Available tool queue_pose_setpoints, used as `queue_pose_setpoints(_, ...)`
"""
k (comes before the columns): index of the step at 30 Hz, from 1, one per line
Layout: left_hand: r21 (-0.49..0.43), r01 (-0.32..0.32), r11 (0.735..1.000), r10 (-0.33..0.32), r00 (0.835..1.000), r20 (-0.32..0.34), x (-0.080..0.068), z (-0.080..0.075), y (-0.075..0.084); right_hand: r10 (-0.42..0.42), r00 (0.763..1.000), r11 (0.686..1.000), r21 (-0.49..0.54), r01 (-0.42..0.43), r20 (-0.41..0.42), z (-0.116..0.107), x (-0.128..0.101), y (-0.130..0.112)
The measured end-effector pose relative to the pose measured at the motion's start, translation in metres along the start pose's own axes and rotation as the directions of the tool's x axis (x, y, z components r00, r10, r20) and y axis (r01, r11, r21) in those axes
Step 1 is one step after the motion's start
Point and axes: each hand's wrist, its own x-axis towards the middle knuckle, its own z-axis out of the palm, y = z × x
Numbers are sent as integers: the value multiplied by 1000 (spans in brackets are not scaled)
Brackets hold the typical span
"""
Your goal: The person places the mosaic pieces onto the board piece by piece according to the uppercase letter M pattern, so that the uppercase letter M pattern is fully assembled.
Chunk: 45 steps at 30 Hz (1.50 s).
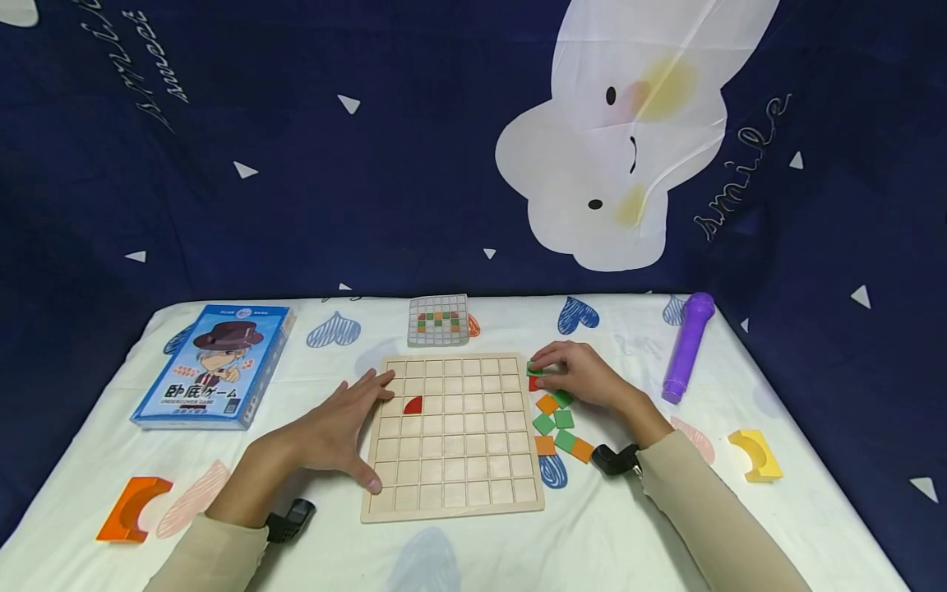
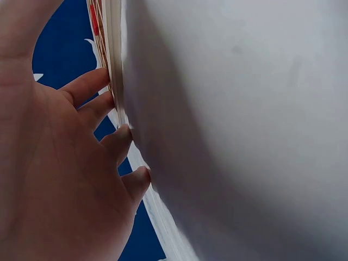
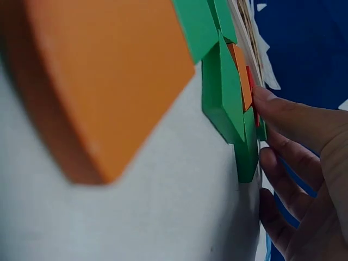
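A wooden grid board [image 1: 453, 436] lies on the white cloth-covered table [image 1: 740, 526], with one red quarter-circle piece [image 1: 413, 404] in a cell near its left edge. The left hand [image 1: 336, 427] rests flat and spread against the board's left edge, holding nothing. The right hand [image 1: 577, 374] pinches a small green tile [image 1: 534, 369] just off the board's upper right corner, above the loose orange and green tiles [image 1: 562, 426].

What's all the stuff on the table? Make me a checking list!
Surface: white cloth printed with hearts.
Job's things: wooden grid board holding one red quarter-circle piece; green and orange tiles piled beside its right edge; pattern card behind it.
Clutter: blue game box, purple marker, orange block, yellow block.
Hands: left hand flat against board's left edge; right hand pinching a green tile.
Cables: nothing seen.
Surroundings: dark blue curtain.
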Motion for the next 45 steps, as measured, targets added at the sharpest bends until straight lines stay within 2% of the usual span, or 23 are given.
queue_pose_setpoints(8,-8,-11,1000,11,1000,5,-1,-1,1,15,1000,999,28,-15,3,-1,1,2)
queue_pose_setpoints(12,-12,6,1000,-6,1000,9,-1,-1,1,-3,1000,999,42,3,3,-2,2,1)
queue_pose_setpoints(18,-19,-6,1000,6,1000,3,-1,-1,0,-27,1000,999,36,27,5,-4,5,1)
queue_pose_setpoints(26,-2,-14,1000,14,1000,2,-2,-3,2,5,1000,999,44,-6,24,-7,6,0)
queue_pose_setpoints(32,2,-10,1000,10,1000,3,-2,-4,3,-15,1000,998,61,13,25,-8,7,2)
queue_pose_setpoints(38,15,-9,1000,9,1000,0,-1,-3,1,-8,1000,996,91,9,-6,-10,6,2)
queue_pose_setpoints(45,13,2,1000,-2,1000,4,0,-1,0,-18,996,997,78,26,-93,-5,2,-8)
